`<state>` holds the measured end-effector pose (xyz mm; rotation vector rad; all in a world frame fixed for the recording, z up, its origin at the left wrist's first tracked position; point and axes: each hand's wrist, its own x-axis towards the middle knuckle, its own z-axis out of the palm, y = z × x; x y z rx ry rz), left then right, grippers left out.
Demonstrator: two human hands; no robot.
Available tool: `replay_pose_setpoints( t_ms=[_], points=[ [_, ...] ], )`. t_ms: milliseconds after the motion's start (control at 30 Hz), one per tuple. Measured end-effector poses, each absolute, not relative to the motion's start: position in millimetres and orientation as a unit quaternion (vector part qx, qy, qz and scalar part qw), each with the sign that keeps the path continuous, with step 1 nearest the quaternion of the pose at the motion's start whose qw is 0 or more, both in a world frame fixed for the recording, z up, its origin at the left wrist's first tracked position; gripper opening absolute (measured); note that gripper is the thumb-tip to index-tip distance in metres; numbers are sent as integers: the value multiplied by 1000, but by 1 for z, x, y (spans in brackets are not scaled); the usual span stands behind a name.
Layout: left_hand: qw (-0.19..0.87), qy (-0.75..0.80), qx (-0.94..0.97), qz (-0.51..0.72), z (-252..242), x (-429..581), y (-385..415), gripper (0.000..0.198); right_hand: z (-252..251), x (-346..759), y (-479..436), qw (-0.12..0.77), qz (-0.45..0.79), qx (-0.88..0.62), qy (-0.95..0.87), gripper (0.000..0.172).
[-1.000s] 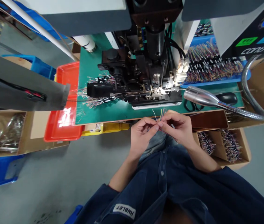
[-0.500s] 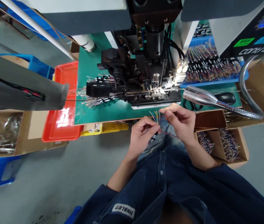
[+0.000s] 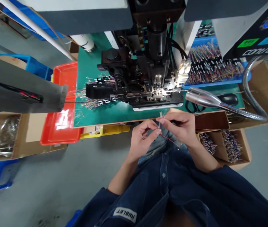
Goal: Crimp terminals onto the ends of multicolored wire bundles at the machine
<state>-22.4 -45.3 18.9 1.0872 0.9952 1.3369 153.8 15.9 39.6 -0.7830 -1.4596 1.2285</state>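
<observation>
Between my two hands, just in front of the bench edge, is a small bundle of thin coloured wires [image 3: 161, 114]. My left hand [image 3: 143, 136] pinches the bundle low down between thumb and fingertips. Higher up, the thumb and index finger of my right hand [image 3: 179, 125] close on the same wires, whose tips stick out above. A few dark and reddish strands trail off to the right below my fingers. Beyond my hands stands a black crimping machine [image 3: 157, 91] with its working point brightly lit; neither hand touches it.
A metal gooseneck lamp [image 3: 203, 97] reaches in from the right, near black-handled scissors [image 3: 194, 107]. Wire bundles fill a blue tray [image 3: 219, 84] and a divided cardboard box [image 3: 246, 151]. More lie left on the green bench mat [image 3: 89, 118], beside a red tray [image 3: 60, 136].
My right fingers have moved left and closed around the upper wires, which were fanned out before and are now gathered together. My left hand keeps its pinch.
</observation>
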Motion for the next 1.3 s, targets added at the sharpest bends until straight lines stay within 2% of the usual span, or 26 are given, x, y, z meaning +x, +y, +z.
replay_pose_setpoints(
  t_ms=[100, 233, 333, 433, 700, 1000, 1133, 1300],
  points=[
    [536, 418, 451, 578, 17, -22, -48, 21, 41, 152, 19, 534, 536, -362, -545, 9],
    [551, 416, 415, 592, 11, -20, -49, 22, 35, 154, 13, 485, 610, -334, -530, 21],
    [551, 429, 414, 584, 12, -19, -48, 27, 32, 154, 6, 458, 623, -306, -555, 14],
    [559, 417, 434, 570, 15, -19, -47, 25, 34, 152, 6, 470, 614, -304, -556, 4],
    [562, 394, 474, 552, 15, -28, -54, 16, 44, 144, 20, 507, 584, -335, -539, 9],
    [490, 461, 522, 525, 20, -34, -39, 12, 50, 139, 21, 515, 534, -336, -580, 11],
    [528, 430, 438, 587, 20, -25, -33, 18, 42, 139, 21, 476, 617, -334, -530, 33],
    [527, 415, 375, 640, 11, -16, -29, 17, 38, 135, 18, 465, 636, -358, -502, 19]
  ],
)
